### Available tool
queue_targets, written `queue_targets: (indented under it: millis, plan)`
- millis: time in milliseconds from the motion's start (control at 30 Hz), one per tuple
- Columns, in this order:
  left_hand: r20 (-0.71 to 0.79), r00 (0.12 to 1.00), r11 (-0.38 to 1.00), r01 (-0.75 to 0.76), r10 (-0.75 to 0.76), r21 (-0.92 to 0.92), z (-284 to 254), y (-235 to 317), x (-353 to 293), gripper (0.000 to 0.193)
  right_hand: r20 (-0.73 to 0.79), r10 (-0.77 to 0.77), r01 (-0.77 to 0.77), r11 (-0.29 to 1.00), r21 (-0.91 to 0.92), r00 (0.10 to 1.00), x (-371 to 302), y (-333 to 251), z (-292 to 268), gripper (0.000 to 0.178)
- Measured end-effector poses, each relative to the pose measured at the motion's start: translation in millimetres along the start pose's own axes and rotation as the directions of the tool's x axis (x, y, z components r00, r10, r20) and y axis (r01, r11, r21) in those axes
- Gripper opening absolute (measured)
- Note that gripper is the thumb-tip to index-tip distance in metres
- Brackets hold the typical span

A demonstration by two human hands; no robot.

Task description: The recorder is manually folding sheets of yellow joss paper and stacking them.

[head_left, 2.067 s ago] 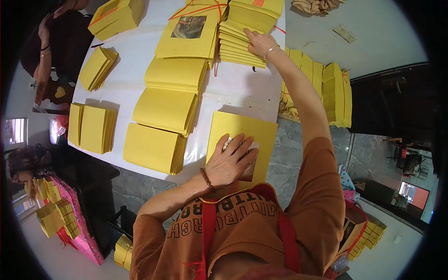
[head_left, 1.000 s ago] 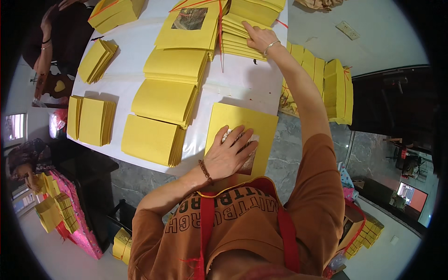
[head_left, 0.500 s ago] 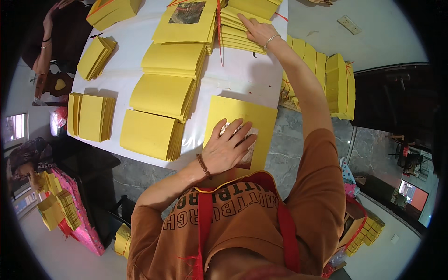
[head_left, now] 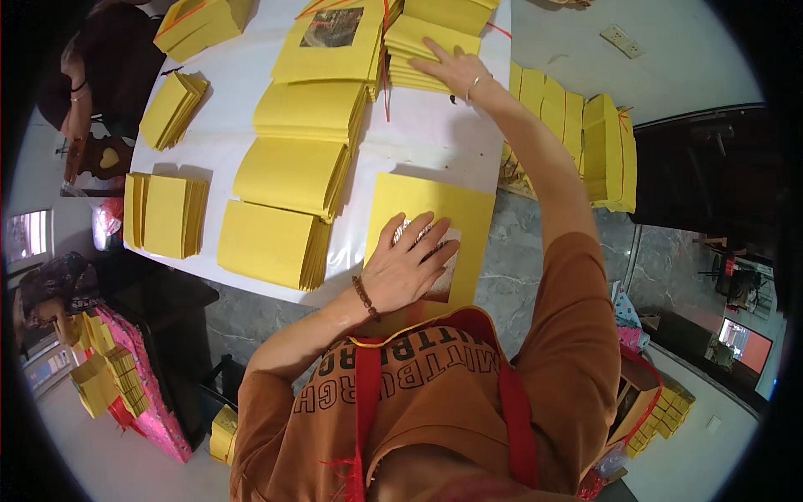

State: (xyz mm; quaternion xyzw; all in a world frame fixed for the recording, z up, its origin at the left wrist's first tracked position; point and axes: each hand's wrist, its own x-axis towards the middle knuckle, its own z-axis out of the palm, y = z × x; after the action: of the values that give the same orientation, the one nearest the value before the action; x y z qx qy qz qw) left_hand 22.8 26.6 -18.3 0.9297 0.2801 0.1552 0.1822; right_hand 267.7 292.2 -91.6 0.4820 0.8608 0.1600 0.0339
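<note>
My left hand [head_left: 407, 266] lies with fingers spread on a yellow paper sheet [head_left: 468, 205] at the table's near edge. It partly covers a shiny printed patch on the sheet. Farther off, at the right side of the table, my right hand [head_left: 454, 70] rests with spread fingers on a stack of folded yellow papers [head_left: 422, 33]. The fingertips touch the top fold, and I see no sheet gripped between them. A red string [head_left: 387, 84] hangs beside that stack.
On the white-covered table [head_left: 427, 138], a row of overlapping yellow paper bundles [head_left: 276, 243] runs away from me. Smaller bundles [head_left: 174, 213] stand at left. More tied yellow bundles [head_left: 606, 151] sit beyond the right edge. Another person's arm [head_left: 78, 109] shows at far left.
My right hand has drawn slightly toward me, and the top folded paper under it now covers more of the folds below. My left hand stays on the sheet.
</note>
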Motion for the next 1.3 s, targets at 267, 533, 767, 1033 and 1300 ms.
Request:
queue_targets:
  millis: [267,533,767,1033,1300]
  plan:
    - [-0.237,0.971,0.976,-0.039,-0.014,-0.216,-21,-37,77,0.045,-0.102,0.107,-0.098,0.991,0.095,0.989,-16,-2,-10,0.076]
    - [-0.196,0.972,0.823,0.218,-0.132,0.525,-7,-201,220,0.046,-0.132,0.428,-0.288,0.775,0.562,0.894,-21,3,-3,0.068]
    - [0.138,0.881,0.786,0.321,-0.453,0.529,1,-207,247,0.045,0.719,0.570,-0.313,-0.652,0.690,0.397,-28,5,14,0.074]
    - [-0.185,0.965,0.722,0.261,-0.185,0.641,39,-219,227,0.045,0.669,0.442,0.023,-0.844,0.536,0.597,-15,16,10,0.073]
    - [-0.134,0.975,0.750,0.221,-0.175,0.624,34,-223,211,0.050,0.668,0.382,-0.023,-0.859,0.512,0.639,-5,7,18,0.063]
